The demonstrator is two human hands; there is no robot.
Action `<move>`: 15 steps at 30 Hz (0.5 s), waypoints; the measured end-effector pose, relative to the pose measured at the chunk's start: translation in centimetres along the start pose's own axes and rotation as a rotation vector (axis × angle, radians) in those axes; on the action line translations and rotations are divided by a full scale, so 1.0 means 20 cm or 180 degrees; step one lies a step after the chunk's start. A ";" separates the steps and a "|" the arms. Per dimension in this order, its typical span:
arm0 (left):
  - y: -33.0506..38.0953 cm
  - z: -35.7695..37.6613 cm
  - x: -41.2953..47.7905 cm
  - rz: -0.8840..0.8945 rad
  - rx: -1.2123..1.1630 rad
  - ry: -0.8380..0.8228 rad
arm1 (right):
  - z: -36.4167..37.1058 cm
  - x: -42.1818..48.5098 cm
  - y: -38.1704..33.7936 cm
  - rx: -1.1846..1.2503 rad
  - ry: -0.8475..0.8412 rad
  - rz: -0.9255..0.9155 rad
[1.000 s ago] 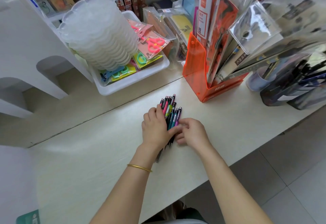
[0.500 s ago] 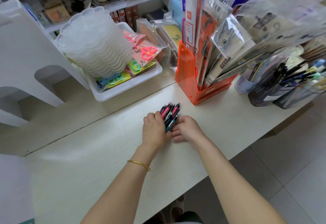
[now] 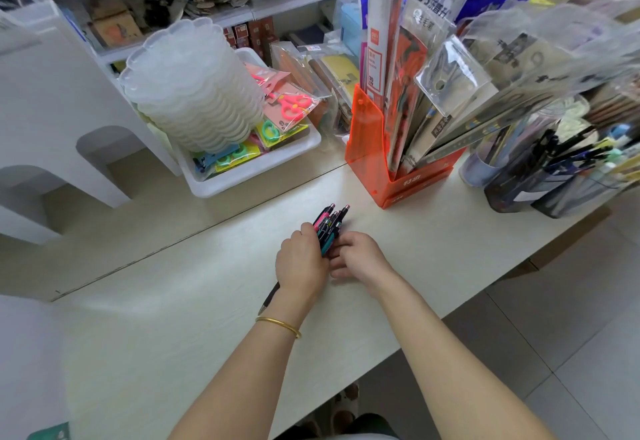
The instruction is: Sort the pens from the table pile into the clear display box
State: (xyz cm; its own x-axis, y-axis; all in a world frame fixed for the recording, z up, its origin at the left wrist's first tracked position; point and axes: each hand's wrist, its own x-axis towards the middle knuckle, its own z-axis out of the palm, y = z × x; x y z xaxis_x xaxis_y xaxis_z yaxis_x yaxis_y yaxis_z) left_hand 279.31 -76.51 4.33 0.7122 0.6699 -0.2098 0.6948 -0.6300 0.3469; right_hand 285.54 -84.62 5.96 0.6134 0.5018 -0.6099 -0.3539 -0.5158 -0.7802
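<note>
Midway along the front edge of the tabletop point(image 3: 194, 328), left hand point(image 3: 300, 261) and right hand point(image 3: 358, 256) clasp the pens point(image 3: 329, 222) between curled fingers.

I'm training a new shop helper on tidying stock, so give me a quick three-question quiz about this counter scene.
1. True or false: the pens are bunched together between the left hand and the right hand.
2. The gold bangle sits on which wrist? A) left B) right C) neither
3. Fill in: the plastic holder standing on the table beyond the pens is ____ in colour.
Key: 1 true; 2 A; 3 orange.
</note>
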 end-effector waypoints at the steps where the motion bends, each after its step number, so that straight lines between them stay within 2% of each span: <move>1: -0.01 -0.01 0.00 -0.0035 -0.0167 -0.0022 | 0.01 -0.01 -0.01 0.0007 -0.0003 -0.0022; 3: -0.04 -0.04 -0.01 -0.0175 -0.0623 0.0006 | 0.03 0.00 -0.01 0.0180 0.0093 -0.0007; 6: -0.09 -0.15 -0.04 -0.0245 -0.1504 0.0339 | 0.07 -0.01 0.00 0.0302 0.0051 0.0030; 9: -0.12 -0.29 -0.05 -0.0120 -0.2487 0.0756 | 0.14 -0.04 -0.01 -0.0146 -0.0382 -0.0558; 11: -0.16 -0.35 -0.06 0.0098 -0.2945 0.1122 | 0.21 -0.08 -0.04 -0.0108 -0.0563 -0.1006; 15: -0.28 -0.30 -0.09 0.0161 -0.3197 0.1677 | 0.34 -0.14 -0.12 0.0238 -0.0632 -0.1472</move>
State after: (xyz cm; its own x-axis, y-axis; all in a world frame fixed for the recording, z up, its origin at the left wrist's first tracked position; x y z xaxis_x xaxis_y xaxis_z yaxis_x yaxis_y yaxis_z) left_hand 273.59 -71.90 8.29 0.4412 0.8841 0.1537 0.1028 -0.2200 0.9701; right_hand 279.84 -80.05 8.69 0.5744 0.7919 -0.2071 -0.1309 -0.1609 -0.9783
